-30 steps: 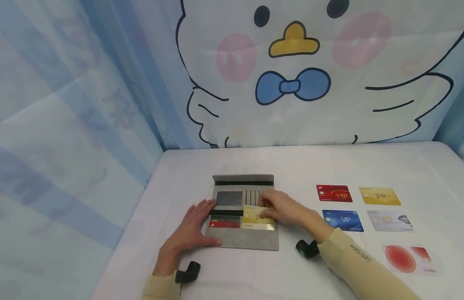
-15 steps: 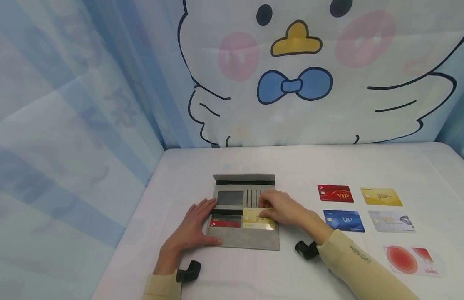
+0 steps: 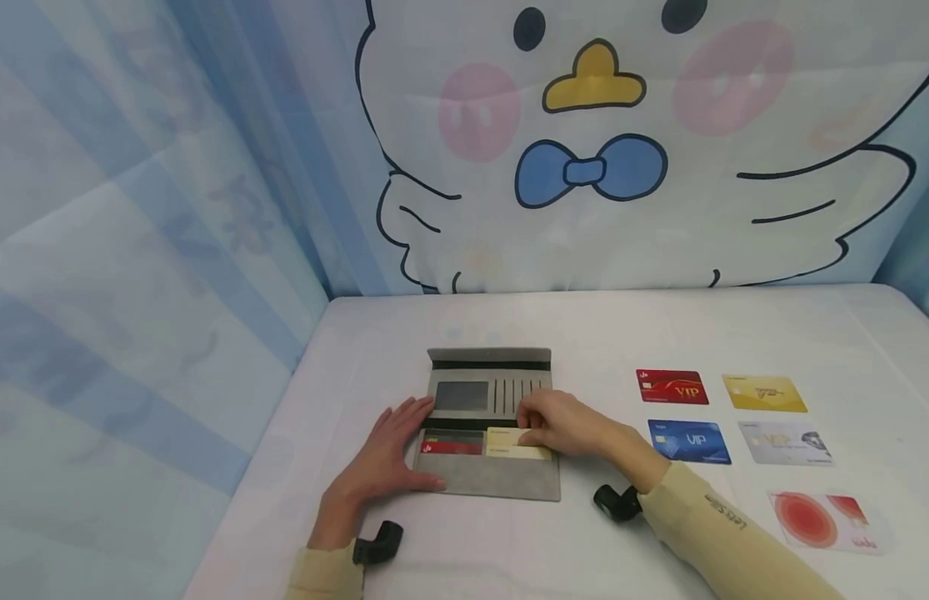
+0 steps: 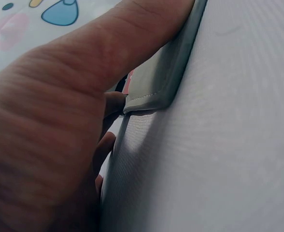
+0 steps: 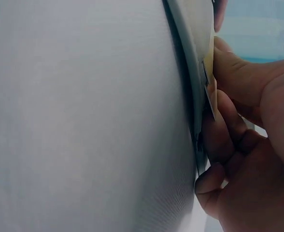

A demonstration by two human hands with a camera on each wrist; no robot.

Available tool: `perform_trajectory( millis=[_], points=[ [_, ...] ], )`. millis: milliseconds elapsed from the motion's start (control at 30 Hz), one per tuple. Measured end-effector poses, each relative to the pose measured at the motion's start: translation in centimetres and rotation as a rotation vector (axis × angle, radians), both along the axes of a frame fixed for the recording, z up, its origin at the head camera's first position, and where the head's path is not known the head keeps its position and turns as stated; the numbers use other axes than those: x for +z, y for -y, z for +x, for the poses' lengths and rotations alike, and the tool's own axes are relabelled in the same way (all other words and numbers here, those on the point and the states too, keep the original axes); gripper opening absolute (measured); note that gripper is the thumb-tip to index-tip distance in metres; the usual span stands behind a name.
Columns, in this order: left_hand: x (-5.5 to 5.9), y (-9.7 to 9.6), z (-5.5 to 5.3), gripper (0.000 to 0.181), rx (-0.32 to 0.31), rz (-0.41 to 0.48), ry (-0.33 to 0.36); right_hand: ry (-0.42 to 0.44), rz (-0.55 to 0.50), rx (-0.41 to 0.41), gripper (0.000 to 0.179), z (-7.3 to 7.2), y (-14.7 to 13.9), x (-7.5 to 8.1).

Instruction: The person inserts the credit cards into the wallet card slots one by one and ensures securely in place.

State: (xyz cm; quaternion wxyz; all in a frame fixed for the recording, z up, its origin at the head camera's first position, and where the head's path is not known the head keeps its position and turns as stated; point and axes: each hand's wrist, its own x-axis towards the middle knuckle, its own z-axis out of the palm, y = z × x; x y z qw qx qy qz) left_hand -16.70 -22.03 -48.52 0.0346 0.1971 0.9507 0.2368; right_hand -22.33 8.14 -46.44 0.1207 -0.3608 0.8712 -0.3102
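Note:
A grey wallet (image 3: 501, 482) lies unfolded on the table, with card slots and a dark window in its upper half. My left hand (image 3: 392, 454) rests along its left edge, thumb on the lower flap and fingers stretched out. In the lower right pocket sits a yellow card (image 3: 501, 443), its lower part hidden by the pocket. My right hand (image 3: 565, 423) pinches this card near its right end; the right wrist view shows the thumb (image 5: 234, 72) against it. A red card (image 3: 452, 447) shows in the pocket to its left.
Right of the wallet lie a red VIP card (image 3: 672, 387), a yellow card (image 3: 764, 392), a blue VIP card (image 3: 689, 441), a silver card (image 3: 785, 442) and a clear card with red circle (image 3: 804, 518). A printed curtain (image 3: 584, 242) hangs behind the table.
The yellow card in my right hand has slid down, deeper into the lower right pocket, and my right hand has lowered with it. The left hand has stayed on the wallet's edge.

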Motion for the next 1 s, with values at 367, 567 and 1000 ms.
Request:
perform_trajectory(
  millis=[367, 567, 1000],
  points=[
    [-0.1, 0.0, -0.1, 0.110, 0.015, -0.008, 0.002, -0.071, 0.034, -0.031, 0.012, 0.7, 0.3, 0.4],
    [0.0, 0.0, 0.0, 0.110, 0.019, -0.002, 0.006, -0.157, 0.058, -0.026, 0.011, 0.9, 0.3, 0.6],
    [0.1, 0.0, 0.0, 0.109, 0.012, 0.004, 0.015, -0.309, 0.122, -0.025, 0.007, 1.7, 0.5, 1.1]
  ],
)
